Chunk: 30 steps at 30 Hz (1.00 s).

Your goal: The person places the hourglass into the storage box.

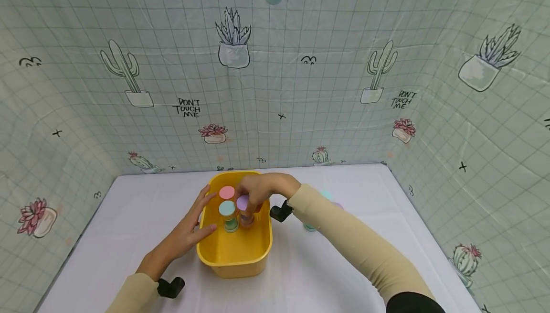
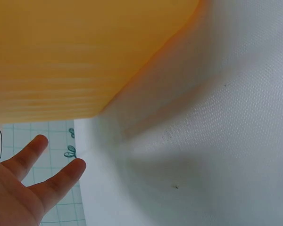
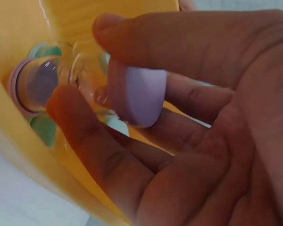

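In the head view, several sand timers stand upright in a yellow bin (image 1: pixel 234 251). My right hand (image 1: pixel 263 188) reaches over the bin's right rim and holds a purple-capped sand timer (image 1: pixel 243 202). The right wrist view has the thumb on its purple cap (image 3: pixel 146 96) and the fingers around its side. Close beside it are a light-blue-capped sand timer (image 1: pixel 227 208) and a pink-capped one (image 1: pixel 227 192). Over the bin's left rim, my left hand (image 1: pixel 189 229) spreads its straight fingers, holding nothing; its fingers also show below the bin's wall in the left wrist view.
Right of the bin, partly hidden behind my right forearm, more teal and purple pieces (image 1: pixel 310 227) stand on the white tablecloth (image 1: pixel 343 265). A patterned cloth backdrop (image 1: pixel 275 88) rises behind the table and along both sides.
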{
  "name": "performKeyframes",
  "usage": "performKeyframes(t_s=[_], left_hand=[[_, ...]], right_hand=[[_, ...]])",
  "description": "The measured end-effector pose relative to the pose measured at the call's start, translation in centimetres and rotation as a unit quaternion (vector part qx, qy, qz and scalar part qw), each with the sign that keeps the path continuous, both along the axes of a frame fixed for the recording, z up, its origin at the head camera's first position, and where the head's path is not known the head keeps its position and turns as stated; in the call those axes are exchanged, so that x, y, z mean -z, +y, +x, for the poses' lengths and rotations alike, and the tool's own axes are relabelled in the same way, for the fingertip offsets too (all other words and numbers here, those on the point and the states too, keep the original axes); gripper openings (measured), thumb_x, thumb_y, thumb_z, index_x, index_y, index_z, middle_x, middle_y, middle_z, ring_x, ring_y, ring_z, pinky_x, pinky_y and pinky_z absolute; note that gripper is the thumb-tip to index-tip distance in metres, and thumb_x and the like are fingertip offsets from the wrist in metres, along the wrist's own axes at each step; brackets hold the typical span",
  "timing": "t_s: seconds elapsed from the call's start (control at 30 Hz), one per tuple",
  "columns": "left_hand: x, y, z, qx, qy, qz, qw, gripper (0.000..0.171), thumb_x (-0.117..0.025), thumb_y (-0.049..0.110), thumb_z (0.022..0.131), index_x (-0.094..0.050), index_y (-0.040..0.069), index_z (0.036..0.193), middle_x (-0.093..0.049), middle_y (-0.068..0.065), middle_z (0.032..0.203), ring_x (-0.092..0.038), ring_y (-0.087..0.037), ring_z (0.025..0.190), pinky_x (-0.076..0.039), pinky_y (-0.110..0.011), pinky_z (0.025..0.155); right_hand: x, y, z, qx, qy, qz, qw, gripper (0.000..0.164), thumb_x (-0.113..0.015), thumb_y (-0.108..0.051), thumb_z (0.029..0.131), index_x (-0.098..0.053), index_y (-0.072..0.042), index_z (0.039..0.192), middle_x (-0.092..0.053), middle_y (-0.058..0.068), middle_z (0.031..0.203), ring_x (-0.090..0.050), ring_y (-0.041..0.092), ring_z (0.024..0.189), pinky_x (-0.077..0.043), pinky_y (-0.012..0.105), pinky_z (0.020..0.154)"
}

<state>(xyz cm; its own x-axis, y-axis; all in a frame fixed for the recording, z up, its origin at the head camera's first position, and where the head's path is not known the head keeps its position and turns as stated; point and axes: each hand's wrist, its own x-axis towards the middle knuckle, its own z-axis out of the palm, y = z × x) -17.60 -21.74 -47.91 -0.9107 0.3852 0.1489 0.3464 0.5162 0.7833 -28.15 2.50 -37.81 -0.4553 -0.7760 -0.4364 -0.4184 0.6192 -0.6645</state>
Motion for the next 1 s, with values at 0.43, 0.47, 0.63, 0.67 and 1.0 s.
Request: performKeyframes(t_s=[0.43, 0.47, 0.63, 0.67, 1.0], left_hand=[[0.2, -0.1, -0.1, -0.002, -0.003, -0.001, 1.0, 0.073, -0.061, 0.035, 0.098, -0.028, 0.022, 0.161, 0.001, -0.011, 0.175, -0.017, -0.054, 0.153, -0.038, -0.083, 0.099], [0.2, -0.1, -0.1, -0.002, -0.003, -0.001, 1.0, 0.073, -0.061, 0.035, 0.098, -0.028, 0.022, 0.161, 0.001, -0.011, 0.175, -0.016, -0.054, 0.154, -0.038, -0.082, 0.1], [0.1, 0.0, -0.1, -0.001, -0.004, 0.0, 1.0, 0.073, -0.061, 0.035, 0.098, -0.027, 0.022, 0.161, 0.002, -0.011, 0.175, -0.016, -0.054, 0.154, -0.038, -0.082, 0.1], [0.0, 0.0, -0.1, -0.001, -0.005, -0.001, 1.0, 0.073, -0.061, 0.036, 0.098, -0.027, 0.022, 0.161, 0.002, -0.011, 0.175, -0.016, -0.054, 0.154, -0.038, -0.082, 0.1], [0.0, 0.0, -0.1, -0.003, -0.007, -0.001, 1.0, 0.073, -0.061, 0.036, 0.098, -0.027, 0.021, 0.161, 0.002, -0.013, 0.175, -0.017, -0.055, 0.153, -0.037, -0.083, 0.099]], right_hand=[[1.8, -1.3, 0.6, 0.022, 0.04, 0.069, 0.997, 0.03, -0.081, -0.001, 0.084, -0.075, -0.004, 0.113, -0.066, -0.002, 0.093, -0.06, 0.012, 0.079, -0.059, 0.022, 0.07], [1.8, -1.4, 0.6, 0.022, 0.043, 0.072, 0.996, 0.03, -0.081, -0.002, 0.084, -0.075, -0.004, 0.114, -0.067, -0.002, 0.093, -0.06, 0.012, 0.079, -0.059, 0.022, 0.07], [1.9, -1.5, 0.6, 0.022, 0.059, 0.081, 0.995, 0.031, -0.082, -0.003, 0.084, -0.076, -0.008, 0.114, -0.067, -0.003, 0.095, -0.06, 0.013, 0.08, -0.058, 0.022, 0.071], [1.9, -1.5, 0.7, 0.024, 0.059, 0.082, 0.995, 0.031, -0.083, -0.003, 0.084, -0.076, -0.008, 0.114, -0.067, -0.003, 0.095, -0.061, 0.013, 0.08, -0.059, 0.022, 0.071], [1.7, -1.5, 0.7, 0.023, 0.064, 0.078, 0.995, 0.028, -0.081, -0.006, 0.087, -0.076, -0.011, 0.114, -0.068, -0.003, 0.1, -0.061, 0.012, 0.08, -0.059, 0.022, 0.071]])
